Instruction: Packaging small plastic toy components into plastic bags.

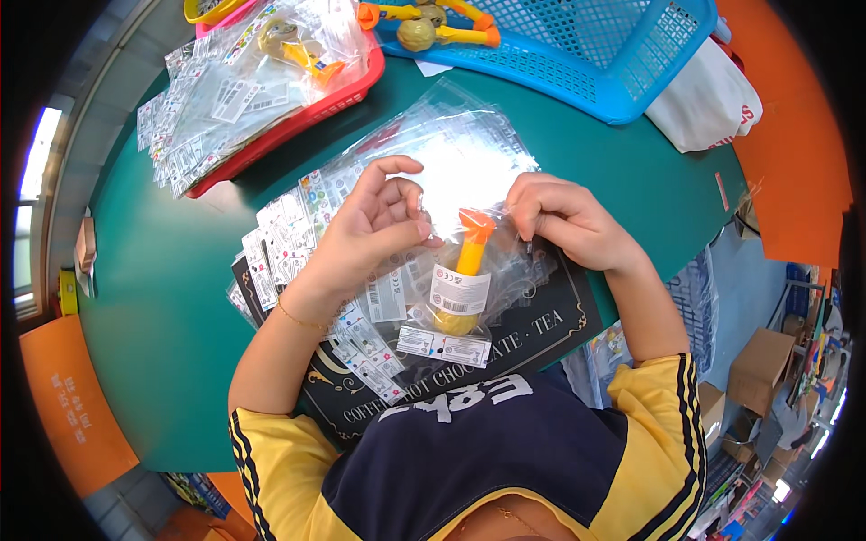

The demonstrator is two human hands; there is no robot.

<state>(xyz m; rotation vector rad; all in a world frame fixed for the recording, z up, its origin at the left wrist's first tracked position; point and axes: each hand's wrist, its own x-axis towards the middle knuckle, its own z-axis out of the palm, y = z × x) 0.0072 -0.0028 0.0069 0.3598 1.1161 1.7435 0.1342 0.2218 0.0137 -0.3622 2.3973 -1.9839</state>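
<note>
- Green table (144, 361) spreads across the frame, with a red basket (298, 129) of bagged items at upper left and a blue basket (541, 77) at upper centre to right
- Below centre, a dark printed board (550, 329) lies under a loose pile of clear bags (347, 180), in front of your chest
- Your left hand (388, 212), at centre, is mostly curled: thumb and fingers appear to pinch the near-side film, index finger arched clear, though glare blurs the contact
- Your right hand (550, 216), right of centre, is nearly closed, thumb and fingertips gripping the other side of the same clear bag (498, 257)
- Between your hands sits the yellow toy (468, 257) inside that bag, orange end toward the top of the frame, gold ball toward the printed strip (444, 347)
- Pulling your hands apart unevenly could tear the thin film or let the toy slip toward one end
- Bags beneath are loose and slick, so a dragging wrist could fan them across the board; glare could also hide which layer you have pinched
</note>
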